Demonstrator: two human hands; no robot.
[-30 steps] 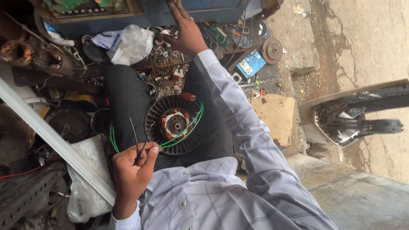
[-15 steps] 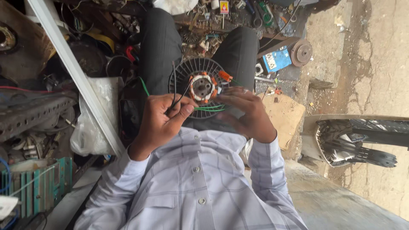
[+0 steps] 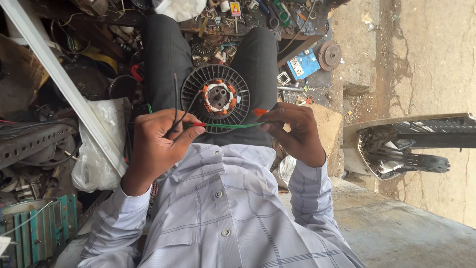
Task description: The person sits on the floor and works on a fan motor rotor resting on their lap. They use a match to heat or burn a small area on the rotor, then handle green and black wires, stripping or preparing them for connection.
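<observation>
Nearest the camera, the left hand [image 3: 156, 144] and right hand [image 3: 295, 131] stretch a green wire [image 3: 230, 126] between them. The left fingers [image 3: 191, 133] are closed, pinching the wire's red-tipped end together with thin black wires [image 3: 175, 101] that rise toward 12 o'clock. The right fingers [image 3: 270, 124] are closed on the wire's other end, beside an orange sleeve [image 3: 260, 112]. Just beyond, at 12 o'clock, a round black motor stator [image 3: 215, 97] with copper windings rests on the lap. Farther, at 1 o'clock, lies a blue circuit board [image 3: 302, 64].

daylit dirt ground [image 3: 426, 64], cluttered scrap parts [image 3: 44, 149], concrete ledge [image 3: 396, 228]
</observation>
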